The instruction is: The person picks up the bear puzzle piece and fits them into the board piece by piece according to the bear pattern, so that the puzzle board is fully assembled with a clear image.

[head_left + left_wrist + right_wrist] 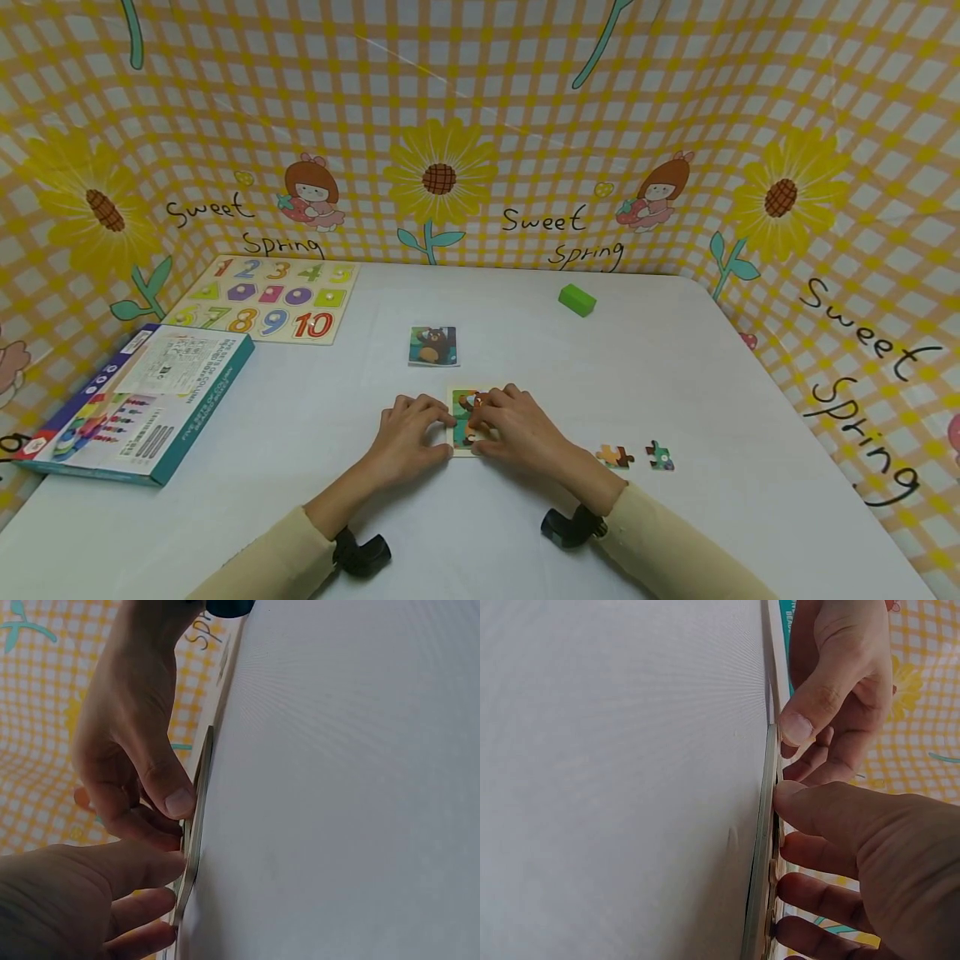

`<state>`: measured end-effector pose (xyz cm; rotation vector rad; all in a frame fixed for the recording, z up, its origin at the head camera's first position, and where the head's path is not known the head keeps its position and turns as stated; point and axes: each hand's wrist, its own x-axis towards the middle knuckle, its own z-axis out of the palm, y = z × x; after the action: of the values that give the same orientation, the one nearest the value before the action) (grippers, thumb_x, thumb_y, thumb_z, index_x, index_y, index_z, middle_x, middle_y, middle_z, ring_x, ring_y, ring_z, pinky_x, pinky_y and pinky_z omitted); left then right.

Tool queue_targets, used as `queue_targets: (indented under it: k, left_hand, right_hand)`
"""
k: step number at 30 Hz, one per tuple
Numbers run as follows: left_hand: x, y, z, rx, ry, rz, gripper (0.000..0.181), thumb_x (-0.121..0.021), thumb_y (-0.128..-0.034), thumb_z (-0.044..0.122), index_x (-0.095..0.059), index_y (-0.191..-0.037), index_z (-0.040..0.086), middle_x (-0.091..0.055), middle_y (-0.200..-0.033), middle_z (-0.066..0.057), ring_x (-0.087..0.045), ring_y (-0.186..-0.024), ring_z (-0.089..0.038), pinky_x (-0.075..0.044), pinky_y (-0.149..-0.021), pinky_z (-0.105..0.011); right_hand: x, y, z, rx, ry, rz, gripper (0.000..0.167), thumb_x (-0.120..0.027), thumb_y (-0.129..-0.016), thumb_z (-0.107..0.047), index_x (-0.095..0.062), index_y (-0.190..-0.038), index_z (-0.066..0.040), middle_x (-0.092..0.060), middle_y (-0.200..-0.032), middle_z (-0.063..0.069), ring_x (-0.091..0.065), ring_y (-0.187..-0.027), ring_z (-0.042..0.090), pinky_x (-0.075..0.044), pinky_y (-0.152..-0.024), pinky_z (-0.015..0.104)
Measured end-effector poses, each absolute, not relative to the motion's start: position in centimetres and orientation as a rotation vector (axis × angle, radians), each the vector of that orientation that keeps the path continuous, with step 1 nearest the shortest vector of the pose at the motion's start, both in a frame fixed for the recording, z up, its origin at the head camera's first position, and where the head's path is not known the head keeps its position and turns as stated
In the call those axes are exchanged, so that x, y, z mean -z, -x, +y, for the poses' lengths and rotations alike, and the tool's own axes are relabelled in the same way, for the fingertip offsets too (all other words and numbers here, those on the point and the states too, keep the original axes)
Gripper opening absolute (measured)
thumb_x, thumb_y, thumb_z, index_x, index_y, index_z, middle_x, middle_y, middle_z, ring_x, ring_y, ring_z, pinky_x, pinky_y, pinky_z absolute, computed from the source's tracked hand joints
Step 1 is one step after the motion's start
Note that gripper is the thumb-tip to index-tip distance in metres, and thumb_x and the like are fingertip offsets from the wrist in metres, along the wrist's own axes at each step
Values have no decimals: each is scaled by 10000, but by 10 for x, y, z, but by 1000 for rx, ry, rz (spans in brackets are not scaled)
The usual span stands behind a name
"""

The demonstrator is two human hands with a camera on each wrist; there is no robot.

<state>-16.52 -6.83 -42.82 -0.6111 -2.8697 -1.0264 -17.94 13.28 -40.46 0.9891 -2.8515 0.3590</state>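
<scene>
A small jigsaw board [462,421] with a bear picture lies flat before me, its right part covered by my right hand [521,429]. That hand's thumb and fingertips press on the board's face, spread apart; whether a piece is under them is hidden. At the left border rests my left hand [408,437], thumb and fingertips touching the rim. From the side, the right wrist view shows the board's edge [759,862] with slightly raised pieces [773,874]. Two loose jigsaw pieces, one orange-brown [616,457] and one green [661,456], lie to the right of my right forearm.
A square bear picture [432,346] lies beyond the board. Farther back right stands a green block [577,300]. To the left are a wooden number board [258,298] and a flat toy box [142,404] overlapping its corner. Patterned cloth [465,75] walls the table's back and sides.
</scene>
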Motion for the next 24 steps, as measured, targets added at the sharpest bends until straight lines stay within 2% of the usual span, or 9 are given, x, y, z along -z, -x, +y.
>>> queue_targets:
  k: [10,24]
  left_hand:
    - [429,165,-62,1042,540,-2839,139,-734,-749,196,-657,-863,188,-591,-1055,1,-438,-1011,-242,-297,-834,-460]
    - [429,161,-57,991,526,-2803,117,-714,-725,177,-656,-825,162,-566,-1021,-8,-423,-975,-248,-297,-820,-475]
  right_hand:
    - [404,179,133,-366,-987,-2862,234,-785,-737,-314,-718,-929,-198,-610,-925,-33,-444,-846,138,-347,-722,278]
    - [404,178,132,-415,-959,-2884,201,-783,-741,-309,-712,-895,-200,-624,-948,-23,-452,-869,146,-365,-750,300]
